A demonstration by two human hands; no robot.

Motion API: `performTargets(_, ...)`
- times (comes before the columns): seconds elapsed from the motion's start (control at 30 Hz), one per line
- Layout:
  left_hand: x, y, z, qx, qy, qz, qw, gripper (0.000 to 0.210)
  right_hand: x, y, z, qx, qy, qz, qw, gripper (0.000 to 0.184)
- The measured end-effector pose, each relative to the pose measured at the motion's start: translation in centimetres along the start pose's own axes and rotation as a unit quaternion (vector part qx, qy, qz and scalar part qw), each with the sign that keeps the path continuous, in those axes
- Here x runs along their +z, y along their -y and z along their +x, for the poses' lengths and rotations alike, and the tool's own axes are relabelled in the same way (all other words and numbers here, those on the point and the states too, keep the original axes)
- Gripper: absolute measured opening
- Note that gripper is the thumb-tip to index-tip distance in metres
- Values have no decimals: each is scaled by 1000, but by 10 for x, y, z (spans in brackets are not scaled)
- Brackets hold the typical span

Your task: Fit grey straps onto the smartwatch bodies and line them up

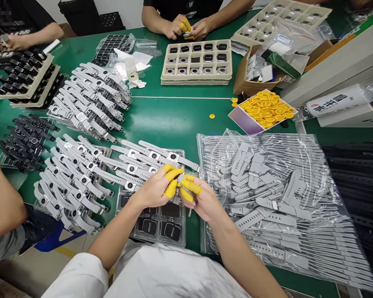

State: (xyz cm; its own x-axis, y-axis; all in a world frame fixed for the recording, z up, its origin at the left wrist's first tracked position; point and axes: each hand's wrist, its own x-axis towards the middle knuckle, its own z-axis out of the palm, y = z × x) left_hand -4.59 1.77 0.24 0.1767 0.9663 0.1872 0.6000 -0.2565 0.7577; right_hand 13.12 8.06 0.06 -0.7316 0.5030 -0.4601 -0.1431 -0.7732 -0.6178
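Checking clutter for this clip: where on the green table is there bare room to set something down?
Bare green table lies mid-table, between the beige tray above, the rows of grey watches at left and the box of yellow finger cots at right. Around both hands it is crowded: watches, black trays, bag of grey straps.

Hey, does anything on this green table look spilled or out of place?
Yes: one small yellow rubber finger cot lies alone on the green table, and a few more sit outside the open box of yellow cots.
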Motion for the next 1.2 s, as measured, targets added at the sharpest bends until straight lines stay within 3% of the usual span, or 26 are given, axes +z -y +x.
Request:
performTargets(0.13,-3,0,1,-3,31,47,998,40,-1,1,0,22,-3,-23,999,41)
performTargets(0.27,-5,2,-2,-20,18,-54,998,38,-2,-2,0,-11,13,-51,999,39)
performTargets(0.33,-3,4,-2,-44,-18,-110,993,38,-3,-4,0,-34,9,-64,997,37)
performTargets(0.43,5,5,0,-74,-118,-180,974,26,-3,-6,0,-59,3,-96,994,37)
performTargets(0.53,5,6,4,-79,-211,-269,936,25,-3,-4,-2,-32,38,-140,989,41)
performTargets(0.67,-14,14,9,-150,-366,-391,831,32,-7,5,-4,37,93,-214,972,41)
performTargets(0.73,-24,20,9,-182,-429,-398,790,35,-9,8,-3,27,83,-226,970,37)
performTargets(0.77,-26,21,9,-197,-435,-394,785,37,-10,8,-3,7,68,-222,973,36)
performTargets(0.83,-24,20,8,-226,-375,-384,813,38,-9,7,-2,-44,39,-200,978,36)
performTargets(0.9,-14,15,6,-233,-251,-355,870,37,-6,5,-1,-82,29,-177,980,36)
performTargets(1.0,4,8,3,-147,-108,-243,953,34,-1,1,0,-82,47,-168,981,36)
performTargets(1.1,11,8,0,-39,-54,-146,987,45,0,-3,0,-64,60,-161,983,35)
performTargets(1.2,10,11,-2,-1,-37,-122,992,53,0,-6,0,-57,48,-119,990,32)
